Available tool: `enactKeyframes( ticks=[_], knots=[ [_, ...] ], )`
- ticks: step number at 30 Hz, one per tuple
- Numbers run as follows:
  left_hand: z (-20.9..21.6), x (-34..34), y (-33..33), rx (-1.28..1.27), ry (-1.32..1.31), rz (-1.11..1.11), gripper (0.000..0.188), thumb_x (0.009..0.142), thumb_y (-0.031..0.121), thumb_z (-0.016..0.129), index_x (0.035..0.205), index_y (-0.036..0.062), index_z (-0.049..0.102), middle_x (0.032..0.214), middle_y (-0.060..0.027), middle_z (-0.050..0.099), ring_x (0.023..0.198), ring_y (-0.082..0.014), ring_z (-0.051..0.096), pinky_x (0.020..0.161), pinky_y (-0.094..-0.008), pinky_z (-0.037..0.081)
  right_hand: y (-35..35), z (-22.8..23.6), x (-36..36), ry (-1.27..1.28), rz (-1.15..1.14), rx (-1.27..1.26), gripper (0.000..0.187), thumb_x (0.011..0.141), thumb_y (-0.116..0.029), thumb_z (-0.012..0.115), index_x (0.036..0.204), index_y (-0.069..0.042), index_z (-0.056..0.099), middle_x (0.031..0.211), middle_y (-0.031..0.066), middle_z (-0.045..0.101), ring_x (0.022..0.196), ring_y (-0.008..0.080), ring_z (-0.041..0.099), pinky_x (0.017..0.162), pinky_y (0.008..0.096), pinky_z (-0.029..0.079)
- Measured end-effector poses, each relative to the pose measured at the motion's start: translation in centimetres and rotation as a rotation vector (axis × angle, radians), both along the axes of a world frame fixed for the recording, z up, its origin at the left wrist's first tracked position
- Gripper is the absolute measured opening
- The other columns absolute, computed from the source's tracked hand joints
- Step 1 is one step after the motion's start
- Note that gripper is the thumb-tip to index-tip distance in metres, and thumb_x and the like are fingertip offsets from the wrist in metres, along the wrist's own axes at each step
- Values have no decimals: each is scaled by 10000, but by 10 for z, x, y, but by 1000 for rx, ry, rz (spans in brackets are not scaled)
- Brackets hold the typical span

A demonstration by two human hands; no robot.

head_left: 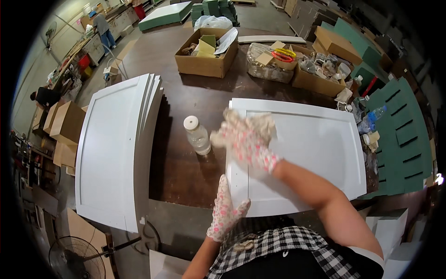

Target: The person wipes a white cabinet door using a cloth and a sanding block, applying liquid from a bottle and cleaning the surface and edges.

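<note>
A white frame-edged panel (306, 153), looking like a cabinet door, lies flat on the dark brown table in front of me. My right hand (246, 144), in a pink-flowered glove and smeared by motion, presses a beige cloth (263, 125) against its upper left corner. My left hand (225, 210), gloved alike, rests at the panel's lower left edge with fingers stretched and thumb spread on the white surface. Left of the panel stands a clear bottle (198, 137) with a white cap and clear liquid inside.
A stack of similar white panels (111, 149) rises at the left. Along the table's far side sit an open cardboard box (200, 67), a wrapped bundle under yellow- and red-handled scissors (283, 55), and a box of litter (316, 83). A fan (76, 258) stands lower left.
</note>
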State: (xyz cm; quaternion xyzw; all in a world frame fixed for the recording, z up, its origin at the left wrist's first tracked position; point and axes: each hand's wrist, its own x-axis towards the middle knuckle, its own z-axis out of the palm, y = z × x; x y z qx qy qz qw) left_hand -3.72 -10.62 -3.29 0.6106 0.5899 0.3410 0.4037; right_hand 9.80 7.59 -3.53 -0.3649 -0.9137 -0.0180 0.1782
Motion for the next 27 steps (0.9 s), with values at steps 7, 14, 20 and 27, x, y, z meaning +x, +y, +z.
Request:
enactKeyframes(
  ticks=[7, 14, 20, 27],
  knots=[
    [4, 7, -1, 3, -46, 14, 790, 839, 181, 638, 1480, -31, 227, 1529, -271, 205, 1438, -376, 195, 1160, -418, 204, 103, 18, 0, 44, -284, -126, 435, 904, -249, 508, 1318, -114, 513, 1399, 104, 474, 1328, 295, 409, 1089, 480, 283],
    [8, 14, -2, -67, -194, 80, 798, 842, 118, 647, 1481, -52, 200, 1548, -221, 201, 1446, -298, 205, 1169, -368, 203, 79, 29, 245, 172, -552, 62, 397, 967, -356, 351, 1210, -186, 616, 1109, 120, 648, 1039, 329, 584, 904, 446, 458],
    [23, 0, 31, 256, 294, 26, 618, 796, 101, 700, 1360, 77, 451, 1447, -203, 379, 1342, -359, 384, 1110, -434, 329, 104, -8, 367, -215, -814, 279, 326, 875, -172, 433, 1154, -141, 600, 954, 62, 676, 799, 281, 643, 706, 419, 503],
    [34, 95, 176, 155, 1046, 220, 579, 919, 241, 560, 1449, 101, 373, 1496, -220, 328, 1359, -368, 349, 1100, -449, 317, 84, 33, 336, -160, -575, -34, 357, 943, -217, 426, 1285, -133, 481, 1186, 72, 571, 1117, 244, 535, 979, 409, 395]
  ],
)
